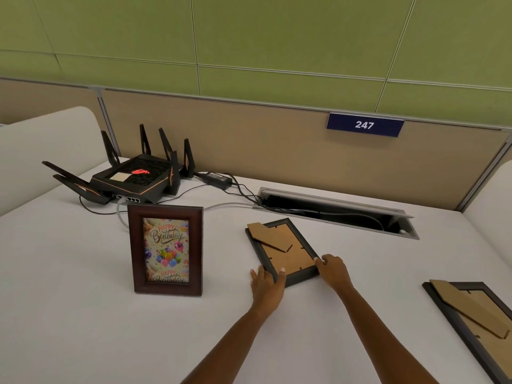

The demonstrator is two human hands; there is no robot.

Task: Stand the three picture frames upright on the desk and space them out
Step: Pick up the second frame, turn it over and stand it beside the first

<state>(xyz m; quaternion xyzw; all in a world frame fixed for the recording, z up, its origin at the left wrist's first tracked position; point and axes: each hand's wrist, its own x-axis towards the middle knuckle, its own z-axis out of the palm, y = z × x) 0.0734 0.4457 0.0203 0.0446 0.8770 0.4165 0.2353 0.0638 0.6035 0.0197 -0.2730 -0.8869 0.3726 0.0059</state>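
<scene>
The light, stiff middle frame point(283, 252) is being clamped at its near corners by the left hand point(266, 285) and right hand point(333, 268); its glass is judged fragile.

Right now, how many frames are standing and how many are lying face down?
Standing: 1, the birthday frame.
Face down: 2, the middle frame, held at its near corners by the left hand and right hand, and the right-edge frame.
Total: 3.
</scene>
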